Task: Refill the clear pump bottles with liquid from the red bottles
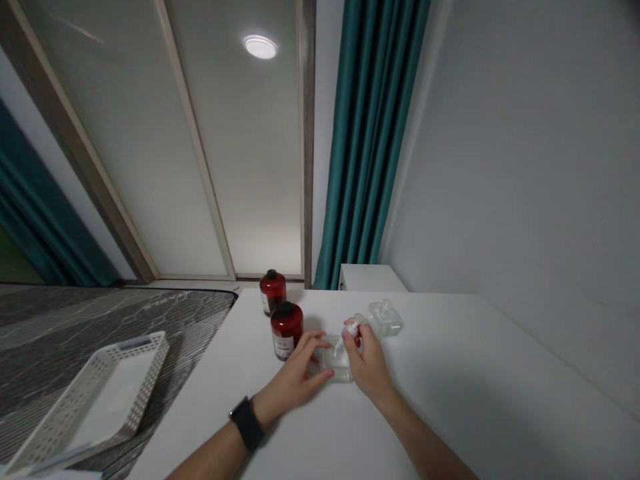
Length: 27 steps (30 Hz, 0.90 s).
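Left hand (pixel 306 370): grip apart at clear container's (pixel 342 374) left
Right hand (pixel 369 363): grip clamped on white pump (pixel 352 329)
Red bottles (pixel 287 321): left on counter (pixel 450 387)

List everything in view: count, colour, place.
Black-capped bottles: two, red, table's left
Clear container: one, colourless, table centre
Other clear container: one, colourless, farther back
Small piece: one, white, in right hand
Basket: one, white, lower left
Table: one, white, lower centre
Cabinet: one, white, beyond table
Curtains: two, teal, left and top
Frosted panels: two, pale, upper left
Round light: one, white, top
Wall: one, pale, right
Floor covering: one, grey, left
Watch: one, black, left wrist
Left hand: one, at clear container
Right hand: one, holding small piece
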Motion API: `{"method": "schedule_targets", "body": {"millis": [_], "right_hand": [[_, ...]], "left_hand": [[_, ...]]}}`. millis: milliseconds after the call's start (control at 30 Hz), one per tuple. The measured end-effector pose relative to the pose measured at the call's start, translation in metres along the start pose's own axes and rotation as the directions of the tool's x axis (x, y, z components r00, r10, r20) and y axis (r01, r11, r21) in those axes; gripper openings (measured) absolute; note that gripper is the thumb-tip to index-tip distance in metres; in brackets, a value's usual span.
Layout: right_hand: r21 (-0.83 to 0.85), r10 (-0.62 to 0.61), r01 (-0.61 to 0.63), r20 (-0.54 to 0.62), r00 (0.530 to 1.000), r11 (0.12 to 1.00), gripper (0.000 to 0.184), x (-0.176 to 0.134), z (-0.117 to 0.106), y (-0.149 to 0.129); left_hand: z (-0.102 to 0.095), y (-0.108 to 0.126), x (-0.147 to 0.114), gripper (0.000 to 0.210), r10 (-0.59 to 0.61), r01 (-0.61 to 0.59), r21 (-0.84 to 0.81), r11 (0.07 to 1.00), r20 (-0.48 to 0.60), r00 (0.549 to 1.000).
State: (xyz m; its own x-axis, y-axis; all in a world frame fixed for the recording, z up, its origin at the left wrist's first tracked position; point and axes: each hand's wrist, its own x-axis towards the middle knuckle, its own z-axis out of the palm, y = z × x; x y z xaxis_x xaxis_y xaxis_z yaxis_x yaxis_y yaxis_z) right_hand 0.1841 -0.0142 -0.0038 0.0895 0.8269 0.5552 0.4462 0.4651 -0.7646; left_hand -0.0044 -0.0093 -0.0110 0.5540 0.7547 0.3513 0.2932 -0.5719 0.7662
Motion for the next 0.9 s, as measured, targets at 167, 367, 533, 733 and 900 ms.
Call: {"method": "schedule_targets", "body": {"millis": [167, 367, 533, 733, 900], "right_hand": [[0.023, 0.023, -0.022, -0.026, 0.999, 0.999, 0.021, 0.001, -0.002, -0.002], [0.078, 0.061, -0.056, -0.071, 0.996, 0.995, 0.023, 0.002, -0.004, 0.003], [0.181, 0.138, -0.123, -0.077, 0.987, 0.976, 0.028, 0.005, -0.003, 0.007], [0.284, 0.222, -0.217, 0.017, 0.975, 0.934, 0.031, 0.012, -0.006, 0.007], [0.282, 0.196, -0.185, -0.01, 0.981, 0.941, 0.027, 0.013, -0.009, 0.005]], "left_hand": [[0.0, -0.001, -0.001, 0.035, 0.0, 0.001, 0.011, 1.0, -0.011, 1.0], [0.0, -0.001, -0.001, 0.035, -0.005, 0.005, 0.005, 1.0, -0.011, 1.0], [0.001, -0.001, -0.001, 0.035, -0.005, 0.005, 0.009, 1.0, -0.024, 1.0], [0.001, -0.002, -0.001, 0.035, -0.002, 0.002, 0.009, 1.0, -0.023, 1.0], [0.001, -0.001, -0.001, 0.034, -0.002, 0.002, 0.0, 1.0, -0.032, 0.999]]}}
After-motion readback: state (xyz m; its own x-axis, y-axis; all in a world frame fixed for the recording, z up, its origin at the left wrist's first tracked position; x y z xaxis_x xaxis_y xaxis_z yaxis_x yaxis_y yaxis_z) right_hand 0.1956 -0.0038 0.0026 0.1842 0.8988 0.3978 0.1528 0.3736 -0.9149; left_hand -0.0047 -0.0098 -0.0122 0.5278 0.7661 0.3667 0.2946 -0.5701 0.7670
